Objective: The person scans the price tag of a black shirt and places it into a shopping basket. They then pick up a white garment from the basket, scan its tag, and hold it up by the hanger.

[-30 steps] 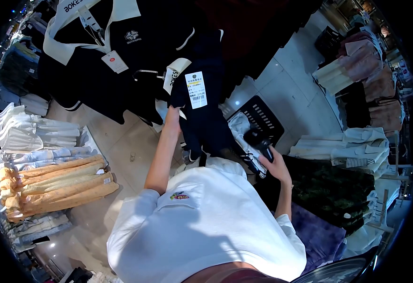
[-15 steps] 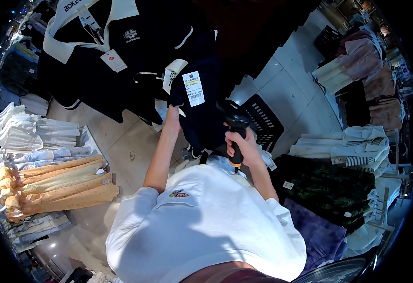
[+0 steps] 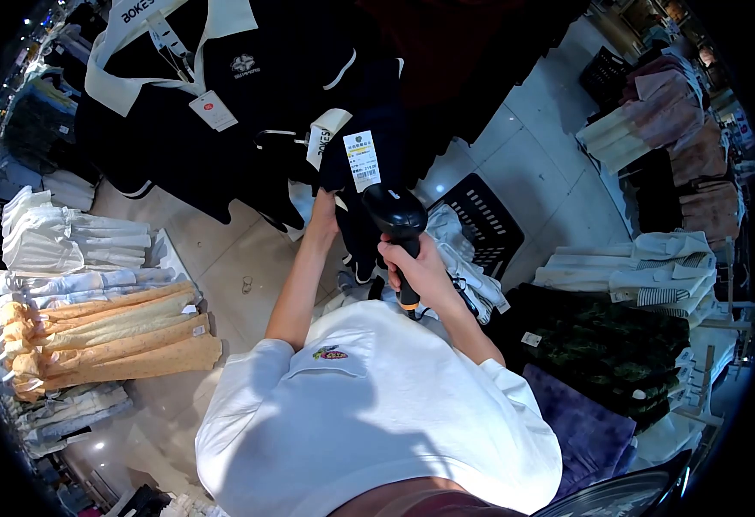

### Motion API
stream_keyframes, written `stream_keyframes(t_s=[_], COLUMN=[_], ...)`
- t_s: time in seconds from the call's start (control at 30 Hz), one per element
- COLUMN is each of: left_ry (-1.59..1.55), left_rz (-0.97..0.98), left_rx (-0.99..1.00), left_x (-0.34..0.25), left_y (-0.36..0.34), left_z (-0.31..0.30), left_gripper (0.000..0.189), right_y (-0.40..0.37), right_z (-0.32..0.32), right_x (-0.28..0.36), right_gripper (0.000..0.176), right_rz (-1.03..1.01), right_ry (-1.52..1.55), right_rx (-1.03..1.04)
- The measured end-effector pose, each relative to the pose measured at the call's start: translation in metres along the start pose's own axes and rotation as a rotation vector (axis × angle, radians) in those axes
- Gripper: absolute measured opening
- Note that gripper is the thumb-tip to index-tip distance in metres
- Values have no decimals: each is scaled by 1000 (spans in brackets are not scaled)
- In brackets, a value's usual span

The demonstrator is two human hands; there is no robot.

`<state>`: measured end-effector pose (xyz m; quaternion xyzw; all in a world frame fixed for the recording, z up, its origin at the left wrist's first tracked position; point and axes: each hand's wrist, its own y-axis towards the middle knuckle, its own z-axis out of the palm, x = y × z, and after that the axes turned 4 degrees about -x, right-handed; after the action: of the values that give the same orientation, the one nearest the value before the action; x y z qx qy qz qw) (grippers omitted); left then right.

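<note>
Head view showed a dark polo shirt with a cream collar (image 3: 261,95) spread at the upper left, and just beyond its right edge a second dark garment (image 3: 383,103) with its own cream collar band (image 3: 329,133). That second garment had hardly shifted over the past second; on the tiled floor beyond it stood a black slotted basket (image 3: 494,224), with white clothing (image 3: 474,269) by its near side.

What had changed was the right arm: it had swung in from beside the basket's near edge, carrying the black barcode scanner (image 3: 395,214) up and across. This left the scanner's head at the lower edge of the white paper tag (image 3: 362,155), so the printed label and the reader seemed brought together; whether they touched could not be told.

The right forearm slanted inward, and the right hand (image 3: 421,265) was wrapped around the scanner's handle. The left forearm reached nearly straight ahead, its left hand (image 3: 326,211) closed on the second garment's left edge, fingertips mostly hidden. The tag lay face up against the dark cloth, its barcode (image 3: 366,175) uncovered.
</note>
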<state>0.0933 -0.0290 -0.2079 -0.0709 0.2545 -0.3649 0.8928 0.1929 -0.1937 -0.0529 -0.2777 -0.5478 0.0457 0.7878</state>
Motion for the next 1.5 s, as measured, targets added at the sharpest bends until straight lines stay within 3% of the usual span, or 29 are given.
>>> stream_keyframes(t_s=[1.07,1.13,1.5], left_ry=[36,-3,65], left_rz=[25,-18,-28], left_rx=[-16,-1,-55], left_x=[1,0,-1], left_y=[0,-1,-8], left_z=[-5,-2,3], left_gripper=[37,45,44], right_y=[-4,-5,-8], right_z=[7,7,7], right_x=[-1,-1,-1], right_gripper=[23,24,23], right_rz=[-69,-67,-54], right_ry=[-70,-71,-69], right_rx=[20,21,20])
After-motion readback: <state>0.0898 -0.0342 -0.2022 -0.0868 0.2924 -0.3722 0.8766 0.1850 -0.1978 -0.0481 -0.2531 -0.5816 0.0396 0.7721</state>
